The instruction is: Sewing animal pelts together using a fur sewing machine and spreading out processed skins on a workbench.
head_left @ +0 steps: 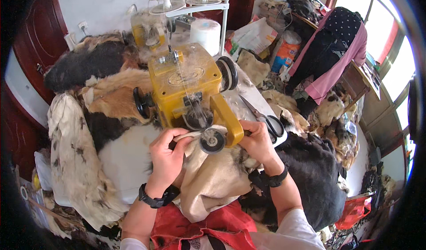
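Observation:
A yellow fur sewing machine (182, 79) stands on a pale table, with metal discs (212, 140) at its front. My left hand (168, 154) pinches the edge of a cream hide (208, 179) left of the discs. My right hand (259, 146) is closed at the same hide's edge just right of the machine's curved arm; its fingertips are partly hidden. The hide hangs down over a red cloth (195, 230) at my lap. Black-handled scissors (270, 126) lie on the table beside my right hand.
Fur pelts (80, 157) and a black fur (306, 174) flank the machine. Behind it are a second yellow machine (144, 30), a thread stand (197, 10) and a white cone (205, 35). Clothing (330, 46) is draped at the right, above heaped scraps (335, 106).

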{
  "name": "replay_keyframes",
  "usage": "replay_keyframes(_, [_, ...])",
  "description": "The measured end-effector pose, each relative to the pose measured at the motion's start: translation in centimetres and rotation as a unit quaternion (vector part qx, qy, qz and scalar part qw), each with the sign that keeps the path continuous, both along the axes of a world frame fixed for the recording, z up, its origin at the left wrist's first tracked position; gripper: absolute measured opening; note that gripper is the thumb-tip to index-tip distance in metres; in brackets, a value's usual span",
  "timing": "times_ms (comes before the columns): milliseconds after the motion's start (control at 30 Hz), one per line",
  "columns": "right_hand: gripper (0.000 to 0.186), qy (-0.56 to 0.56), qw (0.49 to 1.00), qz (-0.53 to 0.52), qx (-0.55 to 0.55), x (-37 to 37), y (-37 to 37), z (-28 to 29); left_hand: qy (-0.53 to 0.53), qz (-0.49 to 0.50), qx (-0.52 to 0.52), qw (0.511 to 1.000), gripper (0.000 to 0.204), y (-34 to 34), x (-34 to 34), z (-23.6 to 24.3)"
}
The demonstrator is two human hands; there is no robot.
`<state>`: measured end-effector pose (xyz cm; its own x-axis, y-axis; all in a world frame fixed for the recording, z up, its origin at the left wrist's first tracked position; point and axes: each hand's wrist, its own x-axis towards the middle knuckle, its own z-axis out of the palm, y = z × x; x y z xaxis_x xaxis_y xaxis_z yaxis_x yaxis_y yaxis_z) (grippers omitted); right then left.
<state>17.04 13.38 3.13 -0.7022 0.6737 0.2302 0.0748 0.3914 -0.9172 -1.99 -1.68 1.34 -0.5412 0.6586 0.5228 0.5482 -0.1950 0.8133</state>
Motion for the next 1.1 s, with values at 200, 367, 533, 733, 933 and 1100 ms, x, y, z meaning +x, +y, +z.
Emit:
replay_keyframes(200, [0.018, -0.033, 0.999, -0.015, -0.033, 0.7, 0.0, 0.4, -0.091, -0.025, -0.032, 0.995, 0.014, 0.6, 0.8, 0.3])
replay_keyframes(367, [0.020, -0.017, 0.999, -0.011, -0.031, 1.4, 0.2, -0.8, 0.027, -0.023, -0.032, 0.999, 0.014, 0.3, 0.1, 0.7])
replay_keyframes(533, [0.026, -0.027, 0.999, -0.034, 0.031, 2.6, -0.1, -1.3, 0.256, 0.097, -0.003, 0.962, 0.021, -1.3, -4.3, 4.5])
replay_keyframes(733, [0.034, -0.074, 0.995, -0.073, -0.009, 2.5, -2.8, -1.9, 0.251, 0.079, 0.023, 0.965, 0.032, -0.5, -8.6, 4.7])
replay_keyframes(933, [0.036, -0.010, 0.995, -0.082, 0.052, 2.4, -3.1, -1.8, 0.303, 0.082, 0.049, 0.948, 0.039, 0.0, -5.4, 4.6])
replay_keyframes(1100, [0.035, -0.006, 0.996, -0.086, 0.032, 3.0, -2.8, -2.7, 0.334, -0.036, -0.092, 0.937, 0.050, 1.1, -13.4, 4.2])
